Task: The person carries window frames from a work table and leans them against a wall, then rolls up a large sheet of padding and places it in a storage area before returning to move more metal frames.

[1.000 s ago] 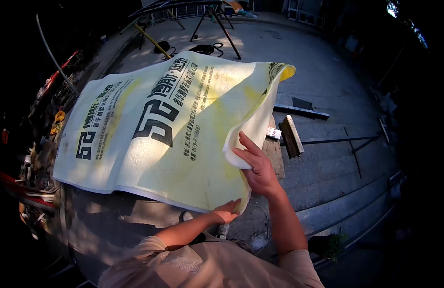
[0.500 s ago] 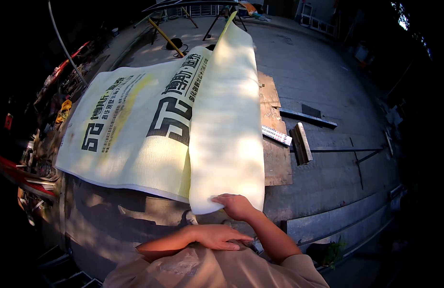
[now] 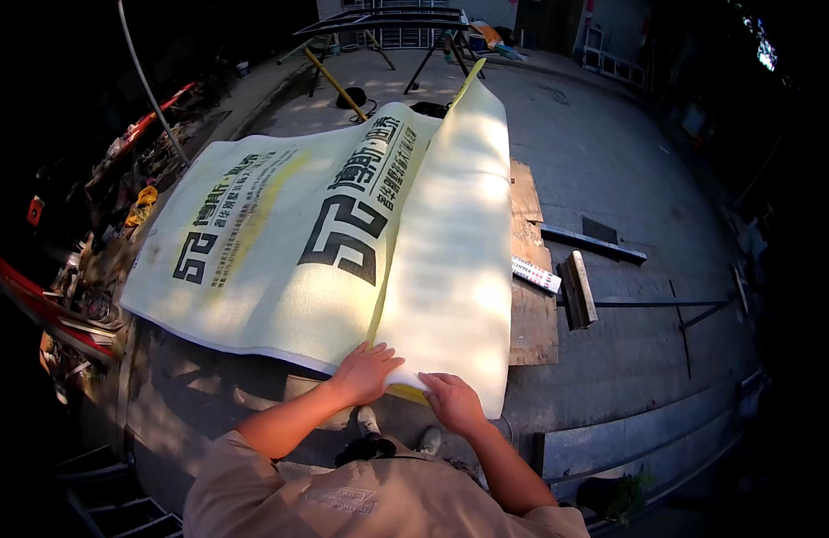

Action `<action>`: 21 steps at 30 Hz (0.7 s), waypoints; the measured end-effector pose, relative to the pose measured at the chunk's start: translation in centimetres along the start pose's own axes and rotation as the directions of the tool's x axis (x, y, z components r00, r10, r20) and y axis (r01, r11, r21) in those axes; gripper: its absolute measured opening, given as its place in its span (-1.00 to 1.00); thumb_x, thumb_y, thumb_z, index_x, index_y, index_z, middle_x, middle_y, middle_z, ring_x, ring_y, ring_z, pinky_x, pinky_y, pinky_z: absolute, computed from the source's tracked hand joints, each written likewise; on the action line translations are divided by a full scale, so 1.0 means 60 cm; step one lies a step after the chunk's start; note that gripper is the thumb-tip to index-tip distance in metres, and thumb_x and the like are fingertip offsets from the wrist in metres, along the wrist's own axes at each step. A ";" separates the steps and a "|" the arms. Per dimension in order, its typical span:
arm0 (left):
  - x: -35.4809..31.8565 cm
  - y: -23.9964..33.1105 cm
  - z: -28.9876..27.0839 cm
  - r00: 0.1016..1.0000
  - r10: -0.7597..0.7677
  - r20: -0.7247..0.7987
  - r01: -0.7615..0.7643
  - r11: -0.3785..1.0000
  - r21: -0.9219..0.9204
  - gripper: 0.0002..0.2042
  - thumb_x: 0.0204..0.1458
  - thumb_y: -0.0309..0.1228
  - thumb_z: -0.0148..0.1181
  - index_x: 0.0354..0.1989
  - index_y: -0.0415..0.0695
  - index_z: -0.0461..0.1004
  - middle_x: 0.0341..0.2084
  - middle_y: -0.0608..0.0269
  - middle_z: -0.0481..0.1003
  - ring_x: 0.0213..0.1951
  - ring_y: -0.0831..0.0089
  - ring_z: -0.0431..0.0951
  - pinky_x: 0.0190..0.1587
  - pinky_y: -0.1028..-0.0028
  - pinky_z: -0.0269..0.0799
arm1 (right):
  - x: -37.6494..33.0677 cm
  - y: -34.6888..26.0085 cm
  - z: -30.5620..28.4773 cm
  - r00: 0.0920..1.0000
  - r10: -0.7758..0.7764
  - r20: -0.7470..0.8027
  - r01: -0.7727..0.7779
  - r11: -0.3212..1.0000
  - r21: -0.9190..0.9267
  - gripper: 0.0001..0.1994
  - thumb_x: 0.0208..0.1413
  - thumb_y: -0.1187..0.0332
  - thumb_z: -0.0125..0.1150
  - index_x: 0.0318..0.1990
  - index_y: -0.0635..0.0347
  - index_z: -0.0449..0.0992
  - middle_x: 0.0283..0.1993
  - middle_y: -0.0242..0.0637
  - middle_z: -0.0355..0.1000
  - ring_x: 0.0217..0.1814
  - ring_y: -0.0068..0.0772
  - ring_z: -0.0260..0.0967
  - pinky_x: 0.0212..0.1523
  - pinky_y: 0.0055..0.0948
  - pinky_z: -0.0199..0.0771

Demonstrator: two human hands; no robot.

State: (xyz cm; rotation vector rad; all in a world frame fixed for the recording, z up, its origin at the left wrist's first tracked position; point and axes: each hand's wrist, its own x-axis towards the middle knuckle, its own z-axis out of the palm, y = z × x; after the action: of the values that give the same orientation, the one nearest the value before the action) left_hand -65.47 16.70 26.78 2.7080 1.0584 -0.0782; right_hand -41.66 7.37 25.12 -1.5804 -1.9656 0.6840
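**Left hand (image 3: 365, 371) and right hand (image 3: 452, 401) on a big folded sheet (image 3: 329, 193)**

Some things are hard to see. The picture goes black all around its sides, and the heaps of stuff (image 3: 100, 269) on the left fade into the dark. The sheet hides most of what is under it. Only the right part of some brown boards (image 3: 533, 336) pokes out, and a white printed strip (image 3: 538, 274) has its left end covered. One shoe (image 3: 368, 420) shows its toe below the left hand, with the rest cut off by the person's clothes. The tips of the right hand's fingers are tucked out of sight.

The sheet lies right in front of the person, wide and wavy. It is pale cream with yellow smudges (a bit like spilled paint) and big black marks in two rows. Its right part is folded over, so a plain, creamy-white flap (image 3: 450, 260) lies on top. The flap's far tip sticks up in a yellow point. Sun makes soft bright patches on it.

The left hand is palm down, fingers out straight, touching the sheet by the near end of the fold. The right hand is closed on the flap's near edge. A little white curl of sheet shows between the two hands, with yellow just under it.
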 end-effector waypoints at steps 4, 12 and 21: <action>-0.006 -0.032 -0.012 0.975 -0.151 -0.164 0.130 0.983 -0.133 -0.51 0.04 -0.37 0.26 0.21 0.03 0.42 0.21 0.09 0.40 0.34 0.13 0.27 0.38 0.05 0.11 | -0.070 0.038 0.033 0.930 0.188 -0.315 -0.204 0.979 -0.021 -0.28 -0.07 0.22 0.46 0.29 0.15 0.32 0.20 0.01 0.36 0.26 0.06 0.30 0.21 -0.14 0.39; -0.022 -0.066 -0.009 0.958 -0.211 -0.196 0.148 0.945 -0.292 -0.57 0.13 -0.37 0.17 0.21 0.00 0.41 0.22 0.06 0.39 0.34 0.09 0.25 0.40 0.06 0.06 | -0.251 0.205 0.199 0.608 0.792 -0.051 -0.746 0.592 0.303 -0.08 -0.06 -0.01 0.48 0.37 0.23 0.12 0.11 0.03 0.42 0.13 0.00 0.42 0.12 -0.13 0.46; -0.015 -0.072 0.016 0.953 -0.223 -0.206 0.127 0.908 -0.399 -0.58 0.15 -0.40 0.14 0.22 0.04 0.40 0.23 0.14 0.40 0.34 0.09 0.26 0.40 0.06 0.07 | -0.164 0.227 0.208 0.538 0.841 0.055 -0.330 0.149 0.932 -0.67 0.38 0.13 -0.01 -0.12 0.27 0.46 -0.33 -0.14 0.55 -0.38 -0.33 0.54 -0.36 -0.34 0.57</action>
State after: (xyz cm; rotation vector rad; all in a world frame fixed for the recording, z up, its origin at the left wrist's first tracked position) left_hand -69.00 18.97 25.14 2.3041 1.2375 0.4062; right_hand -38.53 -0.44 5.97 -1.5206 -0.2028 1.1987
